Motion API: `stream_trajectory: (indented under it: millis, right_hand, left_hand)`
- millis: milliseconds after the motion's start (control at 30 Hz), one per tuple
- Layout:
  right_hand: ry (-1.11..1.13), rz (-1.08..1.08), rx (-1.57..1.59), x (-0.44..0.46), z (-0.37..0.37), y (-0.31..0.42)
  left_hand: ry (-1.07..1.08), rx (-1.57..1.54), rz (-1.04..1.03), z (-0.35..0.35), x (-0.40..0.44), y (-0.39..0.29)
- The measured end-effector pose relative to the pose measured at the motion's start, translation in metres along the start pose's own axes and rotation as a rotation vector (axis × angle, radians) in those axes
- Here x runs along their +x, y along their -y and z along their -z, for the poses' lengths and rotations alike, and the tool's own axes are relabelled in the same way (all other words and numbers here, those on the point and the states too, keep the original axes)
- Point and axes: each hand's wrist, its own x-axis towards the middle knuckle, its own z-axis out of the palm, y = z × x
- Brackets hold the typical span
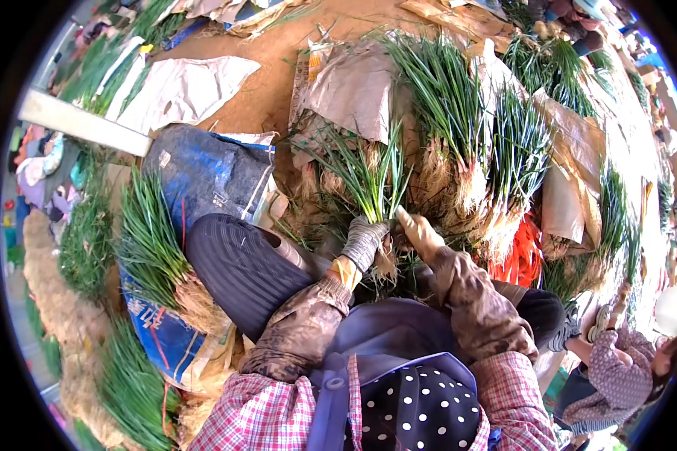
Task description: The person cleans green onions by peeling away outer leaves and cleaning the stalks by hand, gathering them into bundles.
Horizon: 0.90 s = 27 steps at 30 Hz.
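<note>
My left hand (pixel 363 242), in a grey glove, is closed round the lower stems of a small bunch of green onions (pixel 374 184). The leaves fan upward, and pale stringy roots (pixel 386 264) hang below the grip. Close beside the stems on the right is my right hand (pixel 423 234), in a tan glove. Its thumb points up and its fingers look curled in; anything between them is hidden. Loose green leaves lie under both hands, between my knees.
Larger bunches of green onions (pixel 447 105) with thick roots lie ahead on sacking (pixel 353 86). Another bunch (pixel 154 248) rests by my left knee, near a blue-black sack (pixel 203 173). Red plastic strips (pixel 517 252) lie to the right. A co-worker (pixel 617 376) sits at lower right.
</note>
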Motion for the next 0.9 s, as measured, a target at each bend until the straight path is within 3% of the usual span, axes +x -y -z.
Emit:
stream_trajectory:
  millis: [33, 67, 133, 200, 267, 333, 400, 433, 500, 567, 633, 733, 833, 867, 900]
  right_hand:
    - [-0.107, 0.083, 0.191, 0.043, -0.007, -0.036]
    - [-0.025, 0.158, 0.528, 0.059, -0.009, -0.043]
    - [-0.114, -0.034, 0.679, 0.060, -0.015, -0.029]
    - [-0.295, -0.012, 0.424, 0.069, -0.029, -0.042]
    - [-0.371, -0.033, 0.103, 0.073, -0.023, -0.062]
    - [-0.132, -0.066, -0.519, 0.075, -0.009, -0.078]
    - [-0.004, 0.082, -0.798, 0.066, 0.003, -0.076]
    - [-0.245, 0.239, -0.708, 0.093, 0.014, -0.108]
    - [-0.615, 0.219, -0.808, 0.064, 0.042, -0.030]
    - [-0.795, 0.162, -0.925, 0.064, 0.077, 0.015]
    - [-0.748, 0.066, -1.079, 0.072, 0.106, 0.037]
    - [-0.698, 0.096, -1.192, 0.089, 0.119, 0.011]
    - [-0.696, 0.443, -0.934, 0.078, 0.084, -0.052]
    - [-0.650, 0.401, -1.014, 0.024, 0.054, -0.019]
    - [-0.617, 0.614, -0.917, 0.010, 0.039, -0.028]
  left_hand:
    - [0.015, 0.033, 0.014, 0.001, -0.002, 0.000]
    - [0.031, 0.066, 0.027, 0.002, -0.002, -0.001]
    - [-0.067, 0.196, -0.025, -0.001, -0.003, -0.004]
    - [-0.114, 0.069, -0.274, -0.005, 0.004, 0.006]
    - [-0.055, -0.012, -0.177, -0.004, -0.001, 0.003]
    - [-0.041, -0.003, -0.161, -0.003, -0.002, -0.001]
    - [-0.015, -0.065, -0.091, -0.005, -0.012, -0.009]
    - [0.004, -0.093, -0.059, -0.005, -0.010, -0.006]
    - [0.038, -0.149, -0.001, -0.003, -0.003, 0.002]
    - [0.059, -0.051, 0.013, -0.002, -0.008, -0.003]
    - [0.088, -0.030, -0.050, 0.002, -0.003, 0.005]
    - [0.091, -0.070, 0.028, 0.004, -0.006, -0.003]
    - [0.051, -0.095, -0.022, -0.005, -0.014, -0.012]
    - [0.051, -0.121, -0.043, -0.007, -0.010, -0.008]
    - [0.069, -0.172, -0.069, -0.006, 0.002, 0.007]
